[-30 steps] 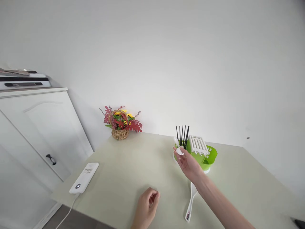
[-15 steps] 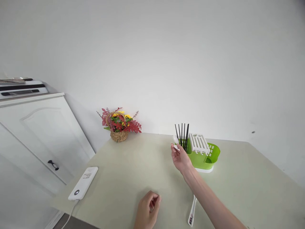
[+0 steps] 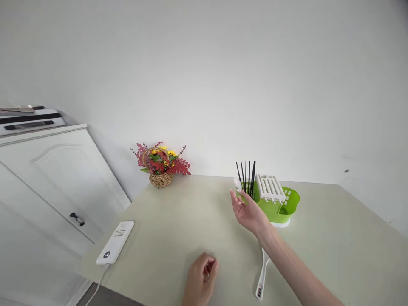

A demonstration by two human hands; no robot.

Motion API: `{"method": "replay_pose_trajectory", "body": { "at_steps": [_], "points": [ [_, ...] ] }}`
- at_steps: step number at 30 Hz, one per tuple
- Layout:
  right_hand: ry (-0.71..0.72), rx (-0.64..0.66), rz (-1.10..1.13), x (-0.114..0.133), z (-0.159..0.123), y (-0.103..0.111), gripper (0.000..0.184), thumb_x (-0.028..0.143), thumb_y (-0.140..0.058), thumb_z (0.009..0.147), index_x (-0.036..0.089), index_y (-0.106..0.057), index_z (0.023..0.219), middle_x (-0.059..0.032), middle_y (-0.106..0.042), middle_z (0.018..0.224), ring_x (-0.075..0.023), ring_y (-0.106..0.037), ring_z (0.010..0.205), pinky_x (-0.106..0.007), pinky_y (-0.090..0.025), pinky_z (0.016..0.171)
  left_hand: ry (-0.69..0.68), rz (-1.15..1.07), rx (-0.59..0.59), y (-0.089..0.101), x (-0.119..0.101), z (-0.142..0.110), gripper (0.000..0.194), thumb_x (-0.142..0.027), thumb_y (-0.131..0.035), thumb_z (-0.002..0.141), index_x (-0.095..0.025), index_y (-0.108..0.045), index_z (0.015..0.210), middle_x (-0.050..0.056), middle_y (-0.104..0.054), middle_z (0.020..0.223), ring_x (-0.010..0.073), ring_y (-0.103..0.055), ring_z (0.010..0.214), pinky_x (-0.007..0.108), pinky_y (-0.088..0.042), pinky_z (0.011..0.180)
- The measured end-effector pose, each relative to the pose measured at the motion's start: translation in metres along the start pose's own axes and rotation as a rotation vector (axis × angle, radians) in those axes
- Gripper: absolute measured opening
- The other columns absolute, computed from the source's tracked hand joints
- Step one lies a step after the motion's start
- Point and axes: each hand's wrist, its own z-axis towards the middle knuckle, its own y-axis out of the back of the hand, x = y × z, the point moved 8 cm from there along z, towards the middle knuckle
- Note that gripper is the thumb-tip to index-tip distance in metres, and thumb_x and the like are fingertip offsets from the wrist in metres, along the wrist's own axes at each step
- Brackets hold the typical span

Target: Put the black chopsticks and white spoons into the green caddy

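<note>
My right hand point(image 3: 247, 212) is just in front of the green cutlery holder point(image 3: 270, 208), palm turned up. Its fingers are open and apart, with nothing visible in them. A white spoon point(image 3: 237, 183) stands bowl-up at the holder's left end, just above my fingertips; its lower part is hidden. Beside it several black chopsticks point(image 3: 249, 176) stand in the same end. A white slotted rack point(image 3: 270, 188) tops the holder's middle. My left hand point(image 3: 202, 278) rests loosely closed near the table's front, holding nothing I can see.
A white long-handled utensil point(image 3: 262, 276) lies on the table point(image 3: 178, 221), its far end hidden by my right forearm. A flower basket point(image 3: 161, 179) stands at the back left. A white power bank point(image 3: 115, 243) with a cable lies at the left edge, near a white cabinet point(image 3: 60, 178).
My right hand has let go of the white spoon, which now stands in the holder. Its fingers have spread and drawn slightly away. My left hand stays closed; the view has shifted slightly.
</note>
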Motion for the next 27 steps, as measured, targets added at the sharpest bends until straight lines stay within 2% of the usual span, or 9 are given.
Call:
{"method": "replay_pose_trajectory", "body": {
  "at_steps": [5,7,9,12,14,16,20,23,27],
  "points": [
    [-0.049,0.02,-0.146,0.016,-0.041,0.033,0.016,0.016,-0.079,0.083,0.02,-0.063,0.086,-0.0006,-0.071,0.083,-0.0077,-0.065,0.061,-0.013,-0.049,0.044,0.024,-0.011,0.0,0.002,-0.002,0.0,0.044,-0.055,-0.046,0.102,-0.021,-0.061,0.077,0.004,-0.065,0.076,0.017,-0.057,0.069,0.027,-0.044,0.063],
    [0.081,0.024,-0.461,0.043,-0.055,0.054,0.018,0.028,-0.082,0.081,0.021,-0.067,0.087,-0.0024,-0.073,0.087,-0.0106,-0.066,0.065,-0.017,-0.051,0.048,0.024,-0.022,0.0,0.002,-0.004,0.0,0.045,-0.055,-0.046,0.102,-0.021,-0.062,0.077,0.005,-0.065,0.076,0.0172,-0.058,0.07,0.027,-0.045,0.064],
    [0.207,0.052,-0.851,0.068,-0.067,0.072,0.026,0.046,-0.076,0.085,0.021,-0.069,0.091,-0.0067,-0.074,0.095,-0.017,-0.07,0.079,-0.024,-0.057,0.061,0.029,-0.032,0.006,0.002,-0.005,0.001,0.045,-0.055,-0.045,0.102,-0.022,-0.062,0.077,0.005,-0.065,0.077,0.0175,-0.058,0.07,0.027,-0.045,0.064],
    [0.358,-0.023,-1.321,0.097,-0.074,0.109,0.036,0.059,-0.069,0.083,0.023,-0.067,0.086,-0.0081,-0.076,0.094,-0.022,-0.072,0.075,-0.028,-0.052,0.053,0.042,-0.041,0.018,0.001,-0.005,0.001,0.044,-0.054,-0.047,0.102,-0.021,-0.063,0.078,0.004,-0.064,0.076,0.0174,-0.057,0.07,0.027,-0.044,0.063],
    [0.444,-0.1,-1.531,0.108,-0.073,0.132,0.035,0.06,-0.067,0.082,0.026,-0.065,0.089,-0.0054,-0.076,0.098,-0.0204,-0.073,0.07,-0.029,-0.052,0.056,0.04,-0.044,0.019,0.001,-0.006,0.002,0.043,-0.053,-0.048,0.102,-0.021,-0.063,0.077,0.004,-0.064,0.076,0.0172,-0.057,0.07,0.027,-0.044,0.063],
    [0.432,-0.137,-1.623,0.107,-0.068,0.153,0.035,0.06,-0.063,0.083,0.027,-0.065,0.095,-0.005,-0.077,0.104,-0.0191,-0.073,0.066,-0.03,-0.054,0.057,0.03,-0.046,0.018,0.002,-0.007,0.002,0.042,-0.052,-0.048,0.102,-0.021,-0.063,0.077,0.004,-0.064,0.076,0.0171,-0.057,0.07,0.027,-0.044,0.064],
    [0.21,-0.093,-1.594,0.08,-0.05,0.178,0.043,0.063,-0.06,0.083,0.026,-0.064,0.104,-0.009,-0.078,0.107,-0.0215,-0.073,0.066,-0.03,-0.051,0.046,0.034,-0.051,0.03,0.003,-0.01,0.001,0.044,-0.055,-0.045,0.102,-0.021,-0.062,0.079,0.004,-0.063,0.077,0.0173,-0.057,0.071,0.027,-0.045,0.065],
    [0.129,-0.037,-1.583,0.058,-0.04,0.173,0.04,0.062,-0.059,0.084,0.025,-0.064,0.098,-0.006,-0.078,0.088,-0.0214,-0.072,0.064,-0.03,-0.051,0.048,0.035,-0.056,0.037,0.003,-0.012,0.001,0.046,-0.057,-0.044,0.102,-0.022,-0.062,0.079,0.004,-0.063,0.078,0.0176,-0.057,0.072,0.027,-0.045,0.066],
    [0.176,0.049,-1.667,0.035,-0.036,0.149,0.036,0.057,-0.056,0.087,0.026,-0.055,0.07,0.0008,-0.067,0.057,-0.0178,-0.063,0.052,-0.027,-0.046,0.049,0.039,-0.058,0.032,0.003,-0.01,0.001,0.043,-0.053,-0.046,0.102,-0.022,-0.062,0.079,0.004,-0.064,0.078,0.0174,-0.058,0.072,0.026,-0.045,0.066]
  ]
}}
